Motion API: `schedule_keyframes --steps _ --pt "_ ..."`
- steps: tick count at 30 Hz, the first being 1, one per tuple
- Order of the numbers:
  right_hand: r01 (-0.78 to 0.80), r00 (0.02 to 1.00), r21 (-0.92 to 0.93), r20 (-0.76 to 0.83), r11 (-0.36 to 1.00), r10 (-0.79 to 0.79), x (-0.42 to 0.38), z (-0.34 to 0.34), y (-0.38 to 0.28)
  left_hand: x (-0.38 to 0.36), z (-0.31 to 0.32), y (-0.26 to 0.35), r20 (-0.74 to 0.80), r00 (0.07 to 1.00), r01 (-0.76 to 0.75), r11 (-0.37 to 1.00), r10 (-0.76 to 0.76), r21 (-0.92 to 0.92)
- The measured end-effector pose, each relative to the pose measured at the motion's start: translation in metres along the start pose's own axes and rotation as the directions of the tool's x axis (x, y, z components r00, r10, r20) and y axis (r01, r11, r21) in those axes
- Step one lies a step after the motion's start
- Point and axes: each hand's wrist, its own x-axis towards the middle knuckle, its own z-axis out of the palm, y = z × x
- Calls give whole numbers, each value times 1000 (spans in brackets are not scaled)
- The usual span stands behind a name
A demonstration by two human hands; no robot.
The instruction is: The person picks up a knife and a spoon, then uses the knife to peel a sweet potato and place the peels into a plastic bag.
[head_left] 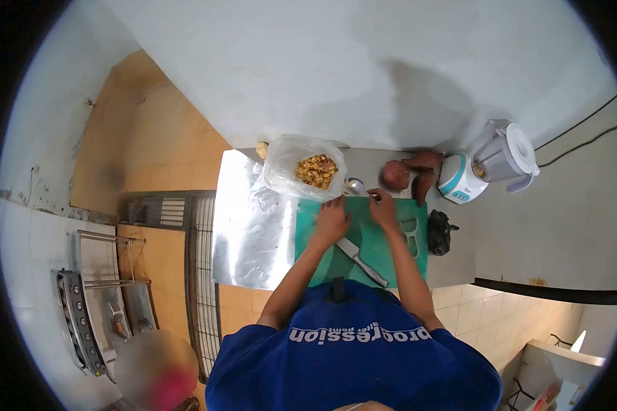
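My left hand (332, 223) rests low over the green cutting board (312, 253), its fingers stretched toward the near edge of a clear plastic bag (281, 171). Chopped yellow-brown pieces (317, 171) lie in the bag. To the right, my right hand (382, 207) is closed, pinching the handle end of a metal spoon (355, 185); the spoon's bowl points left, beside the bag. A knife (363, 264) with a grey handle lies on the board between my forearms, its blade partly near my left wrist. A pale peeler-like tool (410, 236) lies right of my right forearm.
Several reddish-brown tubers (395, 175) sit behind the board. A white and teal blender (466, 175) stands at the right, near a black plastic bag (441, 233). Shiny metal counter (247, 233) extends left. A stove (79, 318) and a blurred person (154, 370) are at lower left.
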Motion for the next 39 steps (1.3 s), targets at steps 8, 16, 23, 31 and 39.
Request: schedule_keyframes --steps 8,16,23,31,39 --pt "289 953 -405 34 868 -302 9 -1 -6 4 -3 0 143 982 106 985 -126 140" --pt "233 924 -124 337 965 -180 57 -5 33 11 7 1 206 968 116 983 -144 141" --pt "-17 896 252 433 968 -98 43 -51 10 8 -36 43 -107 994 -22 989 6 -148" --pt "230 953 389 96 892 -288 20 -72 -111 19 -117 53 -380 853 -201 446 -358 -872" --pt "424 885 -292 -70 857 -461 6 12 -103 9 -134 15 -643 698 -57 869 -317 -491"
